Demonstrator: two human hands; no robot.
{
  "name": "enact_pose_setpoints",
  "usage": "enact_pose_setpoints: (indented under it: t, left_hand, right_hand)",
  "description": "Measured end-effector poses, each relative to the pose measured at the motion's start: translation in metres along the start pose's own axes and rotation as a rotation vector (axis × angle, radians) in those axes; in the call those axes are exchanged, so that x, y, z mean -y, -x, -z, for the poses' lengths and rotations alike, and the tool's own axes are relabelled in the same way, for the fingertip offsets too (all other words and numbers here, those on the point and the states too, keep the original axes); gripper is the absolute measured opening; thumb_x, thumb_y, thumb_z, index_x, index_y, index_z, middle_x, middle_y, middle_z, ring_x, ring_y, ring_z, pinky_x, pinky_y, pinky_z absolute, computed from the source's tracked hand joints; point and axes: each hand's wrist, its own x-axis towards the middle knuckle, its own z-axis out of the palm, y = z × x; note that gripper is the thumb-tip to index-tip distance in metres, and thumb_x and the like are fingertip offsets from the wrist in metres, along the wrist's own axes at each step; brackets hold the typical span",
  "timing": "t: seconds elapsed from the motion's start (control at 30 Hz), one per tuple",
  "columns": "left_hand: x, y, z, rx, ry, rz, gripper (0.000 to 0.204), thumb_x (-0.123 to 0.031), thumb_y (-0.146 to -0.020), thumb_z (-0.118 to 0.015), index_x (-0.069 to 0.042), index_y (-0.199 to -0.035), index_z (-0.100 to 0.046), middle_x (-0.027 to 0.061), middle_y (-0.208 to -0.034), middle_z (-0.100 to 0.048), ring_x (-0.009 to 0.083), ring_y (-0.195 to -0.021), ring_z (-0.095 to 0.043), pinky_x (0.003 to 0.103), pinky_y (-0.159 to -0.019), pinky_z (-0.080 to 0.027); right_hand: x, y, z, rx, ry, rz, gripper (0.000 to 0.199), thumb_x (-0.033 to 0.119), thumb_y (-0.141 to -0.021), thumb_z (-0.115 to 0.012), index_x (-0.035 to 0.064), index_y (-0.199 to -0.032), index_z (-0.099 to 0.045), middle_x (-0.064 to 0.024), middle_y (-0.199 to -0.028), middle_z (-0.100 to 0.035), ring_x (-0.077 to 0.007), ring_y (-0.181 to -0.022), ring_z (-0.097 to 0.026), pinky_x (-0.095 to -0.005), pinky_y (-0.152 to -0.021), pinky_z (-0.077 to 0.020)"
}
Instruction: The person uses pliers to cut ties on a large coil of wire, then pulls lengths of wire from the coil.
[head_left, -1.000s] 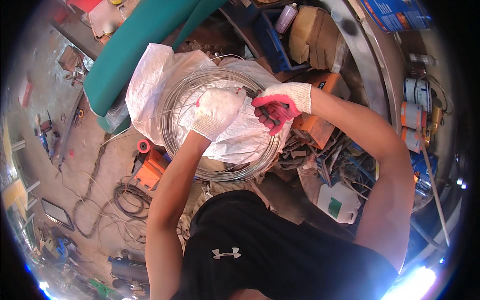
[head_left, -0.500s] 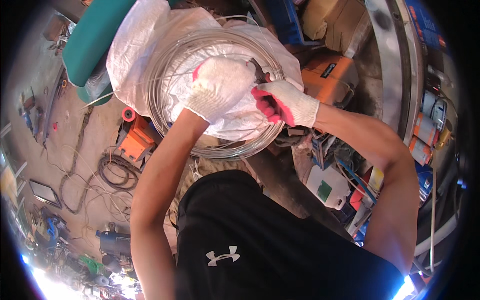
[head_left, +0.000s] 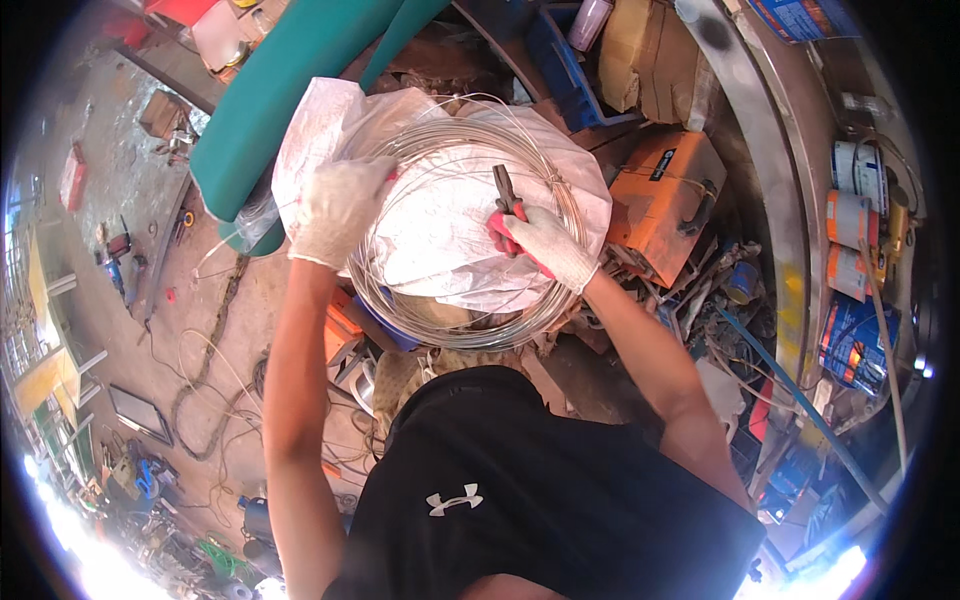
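Note:
A large coil of thin silvery wire (head_left: 470,338) lies on a crumpled white woven sack (head_left: 440,235) in front of me. My left hand (head_left: 340,212), in a white glove with red on the finger side, is closed at the coil's left edge, slightly blurred. A loose wire end (head_left: 215,258) sticks out to its left; the fingers' underside is hidden. Over the coil's right half, my right hand (head_left: 545,245), gloved alike, grips the red handles of dark-jawed pliers (head_left: 505,185). The jaws point away from me and appear apart from the coil's strands.
Right of the sack stands an orange machine (head_left: 665,195), with a blue crate (head_left: 575,75) and cardboard (head_left: 655,60) beyond. A green rolled sheet (head_left: 265,115) lies at the far left. Cables (head_left: 215,400) trail across the left floor. Cans (head_left: 850,240) line the right.
My left hand has moved left, from over the coil to its edge. My right hand, turned, now shows the pliers plainly over the coil. The whole view has shifted.

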Motion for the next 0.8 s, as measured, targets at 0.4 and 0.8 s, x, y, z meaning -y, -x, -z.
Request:
enact_pose_setpoints:
  t: [0.4, 0.8]
  left_hand:
    - [0.153, 0.323, 0.247, -0.342, -0.404, 0.531, 0.033, -0.014, -0.105, -0.049, -0.012, -0.137, -0.059, 0.016, -0.113, -0.07, 0.0265, -0.104, -0.069, 0.036, -0.091, -0.052]
    - [0.268, 0.578, 0.28, -0.208, -0.802, 1.035, 0.037, -0.018, -0.097, -0.06, -0.009, -0.132, -0.062, 0.0097, -0.113, -0.067, 0.0223, -0.105, -0.061, 0.036, -0.093, -0.048]
  right_hand:
    - [-0.083, 0.027, 0.055, -0.378, 0.36, 0.217, 0.021, 0.018, -0.096, -0.065, -0.0022, -0.093, -0.06, -0.0079, -0.078, -0.063, -0.0158, -0.066, -0.061, -0.034, -0.062, -0.0503]
    - [-0.072, 0.008, -0.003, -0.662, 0.273, 0.517, 0.046, -0.012, -0.078, -0.074, 0.0032, -0.116, -0.053, -0.0013, -0.076, -0.053, -0.0124, -0.052, -0.056, -0.028, -0.041, -0.047]
